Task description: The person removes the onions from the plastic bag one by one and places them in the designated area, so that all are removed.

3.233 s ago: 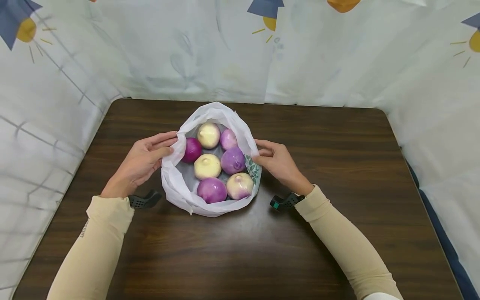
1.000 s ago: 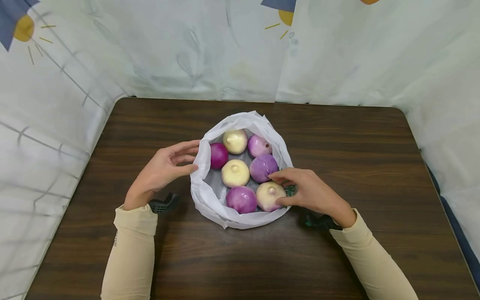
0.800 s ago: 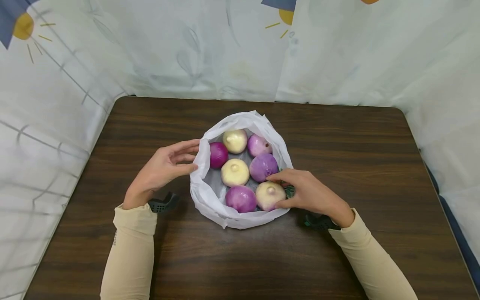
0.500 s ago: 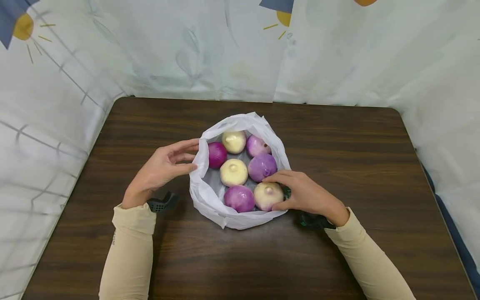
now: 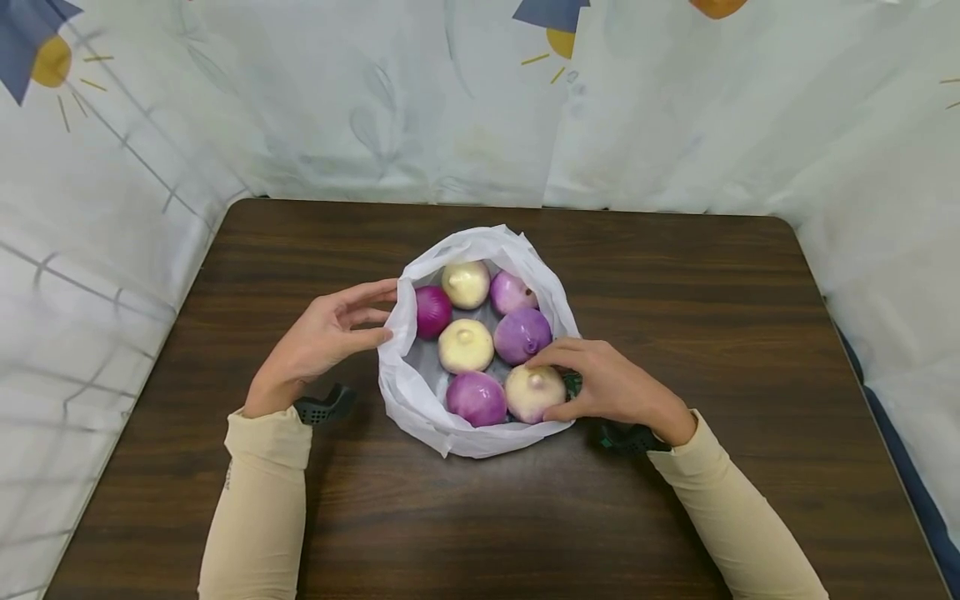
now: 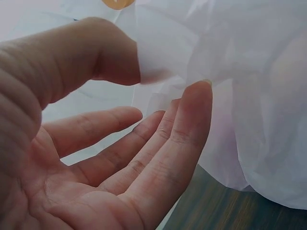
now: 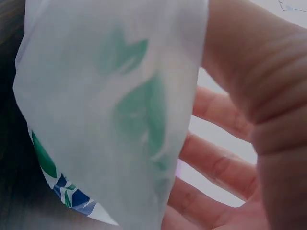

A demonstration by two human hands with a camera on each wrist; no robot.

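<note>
1. Dark wood-grain table [image 5: 675, 333], and the white bag [image 5: 408, 387] sits roughly mid-table, mouth open, six onions inside.
2. Pale sheets [image 5: 675, 108] with sun and kite prints hang behind the bag and on both sides.
3. Left hand [image 5: 322, 342] pinches the bag's left rim between thumb and fingers.
4. Right hand [image 5: 611, 387] reaches over the bag's right rim, fingers curled round the pale onion [image 5: 534, 392] nearest that edge.
</note>
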